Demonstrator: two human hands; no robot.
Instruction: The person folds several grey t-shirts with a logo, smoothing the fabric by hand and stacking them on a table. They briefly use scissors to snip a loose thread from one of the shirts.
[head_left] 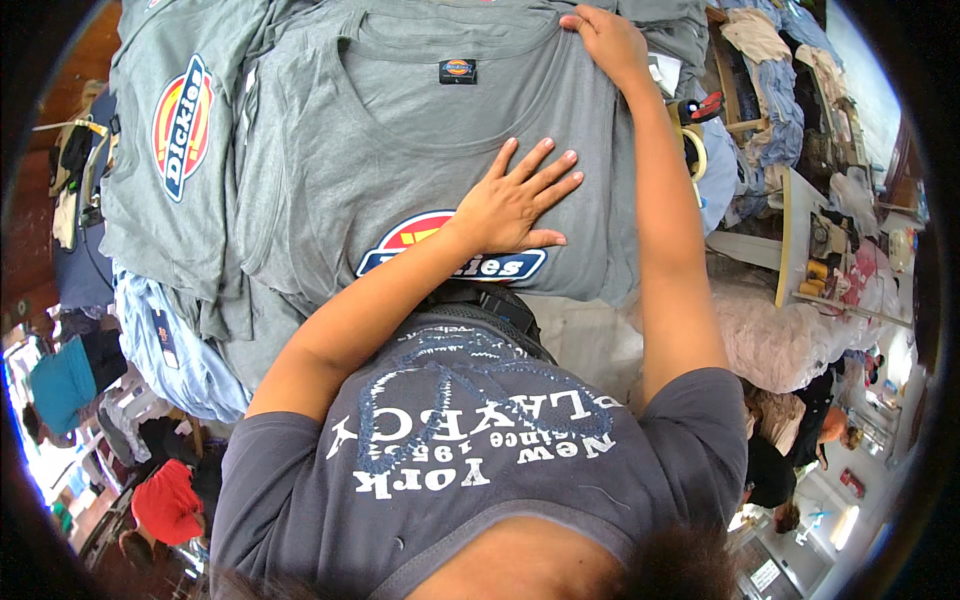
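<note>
A grey T-shirt [420, 175] lies face up in front of me, its wide neckline at the far side and a coloured chest print near my waist. My left hand [515, 205] is open and flat on its chest, fingers spread toward the right. At the shirt's far right shoulder, my right hand [608, 48] has its fingers bent and closed on the fabric edge. The fingertips point left; part of the grip is hidden. More grey shirts [150, 235] lie beside and under this one, one showing the same kind of print.
Light blue garments [175, 350] hang at the left edge of the pile. Right of my forearm are a roll of tape [694, 152] and red-handled scissors [703, 107]. Pale plastic-wrapped bundles [775, 340] stand at right. Other people [168, 502] are at work behind on both sides.
</note>
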